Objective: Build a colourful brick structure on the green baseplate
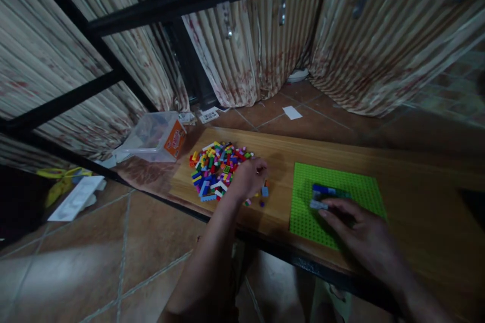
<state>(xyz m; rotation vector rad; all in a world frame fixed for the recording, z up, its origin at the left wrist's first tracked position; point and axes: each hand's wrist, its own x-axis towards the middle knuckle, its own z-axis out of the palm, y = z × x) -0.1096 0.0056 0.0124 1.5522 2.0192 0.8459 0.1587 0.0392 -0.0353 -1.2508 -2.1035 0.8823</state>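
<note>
My left hand (247,177) is over the right side of a heap of loose toy bricks (212,165) in many colours. Its fingers are curled together, and whatever may be between them is hidden. My right hand (358,229) pinches a pale grey-blue toy brick (319,205) between thumb and finger, above a green studded baseplate (303,224). Just behind that brick, a dark blue brick (322,190) and a dark green brick (343,194) lie in a row on the baseplate. A light blue brick (264,191) rests on the table near my left hand.
The bricks and baseplate are on a long wooden table (417,181). A clear plastic box (151,133) with an orange label stands beyond its left end. Pleated curtains (250,60) and a black metal frame (182,0) rise behind. Papers (292,113) lie on the tiled floor.
</note>
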